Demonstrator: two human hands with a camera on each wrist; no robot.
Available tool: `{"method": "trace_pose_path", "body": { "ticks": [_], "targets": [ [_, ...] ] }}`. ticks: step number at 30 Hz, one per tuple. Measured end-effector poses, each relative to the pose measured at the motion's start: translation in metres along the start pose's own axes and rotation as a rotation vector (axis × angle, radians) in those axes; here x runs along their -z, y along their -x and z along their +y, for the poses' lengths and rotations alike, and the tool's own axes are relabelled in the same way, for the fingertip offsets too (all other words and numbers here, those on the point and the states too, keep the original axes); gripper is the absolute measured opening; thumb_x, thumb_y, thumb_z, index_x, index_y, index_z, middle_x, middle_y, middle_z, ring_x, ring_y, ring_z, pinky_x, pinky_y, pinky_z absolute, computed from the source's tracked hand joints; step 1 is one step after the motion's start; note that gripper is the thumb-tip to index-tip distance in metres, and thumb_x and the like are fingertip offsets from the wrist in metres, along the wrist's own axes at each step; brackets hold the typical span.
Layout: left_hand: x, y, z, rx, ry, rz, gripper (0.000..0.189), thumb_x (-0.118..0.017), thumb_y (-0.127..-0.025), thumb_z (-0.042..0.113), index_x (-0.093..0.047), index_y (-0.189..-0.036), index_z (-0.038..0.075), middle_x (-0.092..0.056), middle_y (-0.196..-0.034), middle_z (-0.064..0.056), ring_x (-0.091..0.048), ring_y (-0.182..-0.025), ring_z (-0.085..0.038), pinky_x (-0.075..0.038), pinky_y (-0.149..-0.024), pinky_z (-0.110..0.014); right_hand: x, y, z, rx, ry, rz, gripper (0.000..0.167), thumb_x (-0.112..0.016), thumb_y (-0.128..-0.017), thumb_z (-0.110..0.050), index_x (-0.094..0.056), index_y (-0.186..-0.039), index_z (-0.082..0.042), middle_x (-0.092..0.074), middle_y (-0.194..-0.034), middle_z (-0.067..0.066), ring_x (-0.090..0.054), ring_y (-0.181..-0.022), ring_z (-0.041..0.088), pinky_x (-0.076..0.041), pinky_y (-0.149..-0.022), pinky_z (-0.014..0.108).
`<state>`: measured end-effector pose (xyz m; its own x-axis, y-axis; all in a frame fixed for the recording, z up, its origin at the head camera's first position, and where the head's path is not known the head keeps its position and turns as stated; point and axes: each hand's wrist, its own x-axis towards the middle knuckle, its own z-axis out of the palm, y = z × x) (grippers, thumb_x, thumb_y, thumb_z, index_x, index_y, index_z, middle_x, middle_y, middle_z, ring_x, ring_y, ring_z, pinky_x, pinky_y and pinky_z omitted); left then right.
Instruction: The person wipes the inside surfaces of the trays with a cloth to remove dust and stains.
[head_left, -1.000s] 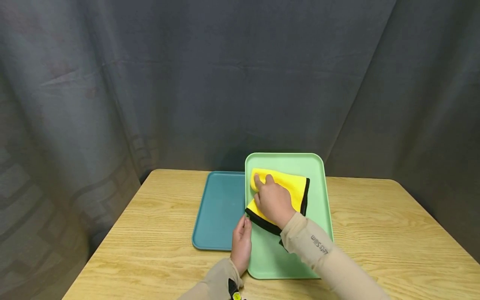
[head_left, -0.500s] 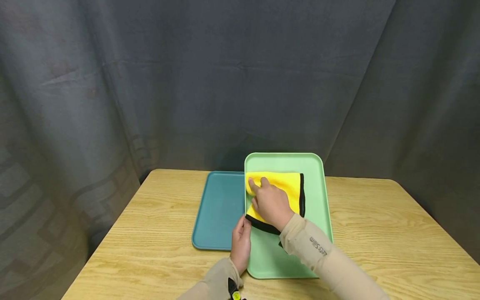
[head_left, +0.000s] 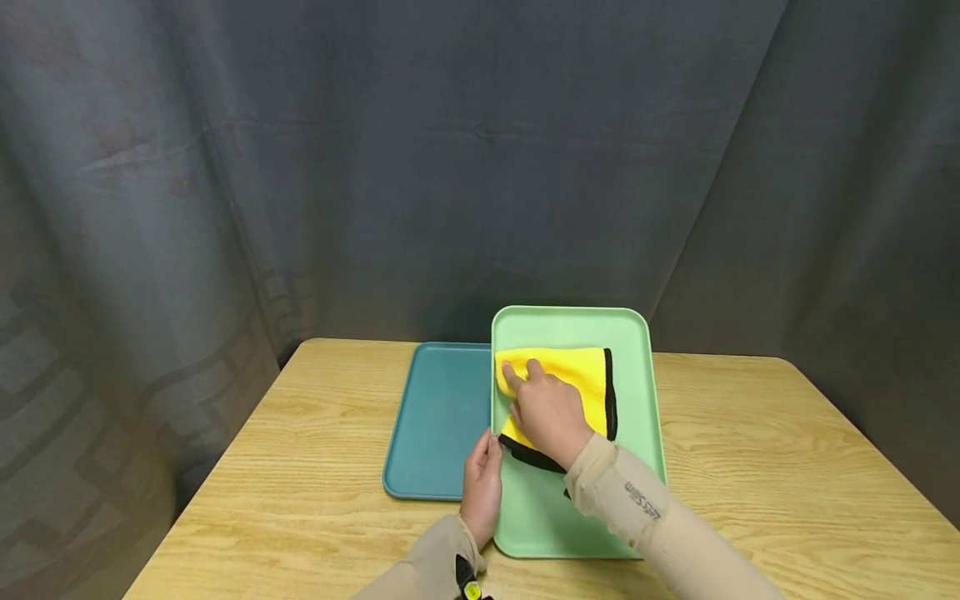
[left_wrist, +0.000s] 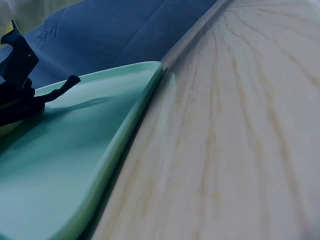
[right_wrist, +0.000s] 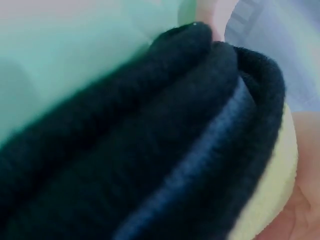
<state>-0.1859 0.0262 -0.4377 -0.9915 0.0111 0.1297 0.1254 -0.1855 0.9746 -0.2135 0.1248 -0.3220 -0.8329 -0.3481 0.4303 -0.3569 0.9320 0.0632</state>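
Observation:
A light green tray (head_left: 540, 517) lies before me, with a folded yellow cloth (head_left: 588, 375) edged in black on its surface. My right hand (head_left: 551, 412) presses the cloth down from above, index and middle fingers stretched out over the yellow side. In the right wrist view the layered black edging (right_wrist: 125, 130) fills most of the picture, with part of the hand at the lower right. My left hand (head_left: 482, 487) holds the tray's left rim near its middle, thumb along the edge. The left wrist view shows the tray's corner (left_wrist: 152, 67) and none of the left hand's fingers.
A blue tray (head_left: 442, 417) lies to the left, its right side overlapped by the green one. Both are on a light wooden table (head_left: 765, 450). Grey curtains (head_left: 480, 167) hang behind and at the sides.
The cloth and my right hand have slid left and slightly toward me, then a little back to the right. The left hand stays at the tray's rim.

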Motion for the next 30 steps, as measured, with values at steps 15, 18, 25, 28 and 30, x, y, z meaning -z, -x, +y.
{"method": "trace_pose_path", "body": {
  "ticks": [15, 18, 25, 28, 30],
  "targets": [
    [0.0, -0.001, -0.003, 0.013, -0.025, 0.006, 0.059, -0.034, -0.102, 0.033, -0.025, -0.144, -0.008, -0.027, -0.149, -0.027, -0.024, -0.139, -0.041, -0.022, -0.116, -0.054, 0.001, 0.006, 0.008, -0.04, -0.003, 0.008, 0.05, -0.071, -0.081, -0.019, -0.059, -0.128, -0.012, -0.061, -0.106, 0.018, -0.037, -0.041, 0.015, -0.031, -0.034, 0.021],
    [0.0, -0.001, -0.003, 0.018, -0.02, 0.009, 0.059, -0.034, -0.102, 0.033, -0.024, -0.144, -0.008, -0.026, -0.149, -0.027, -0.024, -0.139, -0.041, -0.022, -0.117, -0.054, 0.001, 0.007, 0.01, -0.051, -0.007, 0.006, 0.05, -0.071, -0.081, -0.019, -0.058, -0.129, -0.011, -0.061, -0.106, 0.019, -0.037, -0.041, 0.015, -0.031, -0.034, 0.021],
    [0.0, 0.0, -0.003, 0.007, -0.02, 0.007, 0.058, -0.035, -0.102, 0.032, -0.025, -0.144, -0.007, -0.027, -0.15, -0.026, -0.022, -0.14, -0.04, -0.021, -0.117, -0.054, 0.001, 0.01, 0.016, -0.081, -0.019, -0.008, 0.049, -0.069, -0.082, -0.016, -0.057, -0.129, -0.009, -0.06, -0.103, 0.02, -0.037, -0.041, 0.015, -0.032, -0.034, 0.022],
    [0.0, 0.0, -0.003, 0.005, -0.028, 0.007, 0.058, -0.035, -0.102, 0.033, -0.025, -0.144, -0.006, -0.027, -0.15, -0.025, -0.022, -0.14, -0.04, -0.021, -0.117, -0.054, 0.002, 0.011, 0.019, -0.095, -0.025, -0.009, 0.048, -0.068, -0.083, -0.016, -0.057, -0.129, -0.008, -0.06, -0.102, 0.021, -0.038, -0.041, 0.017, -0.034, -0.035, 0.025],
    [0.0, 0.0, -0.003, 0.006, -0.033, 0.007, 0.059, -0.035, -0.102, 0.034, -0.025, -0.145, -0.006, -0.027, -0.15, -0.025, -0.023, -0.14, -0.04, -0.022, -0.117, -0.053, 0.003, 0.012, 0.021, -0.103, -0.029, -0.004, 0.047, -0.067, -0.083, -0.015, -0.058, -0.129, -0.008, -0.06, -0.102, 0.022, -0.039, -0.042, 0.017, -0.035, -0.035, 0.025]
  ]
}}
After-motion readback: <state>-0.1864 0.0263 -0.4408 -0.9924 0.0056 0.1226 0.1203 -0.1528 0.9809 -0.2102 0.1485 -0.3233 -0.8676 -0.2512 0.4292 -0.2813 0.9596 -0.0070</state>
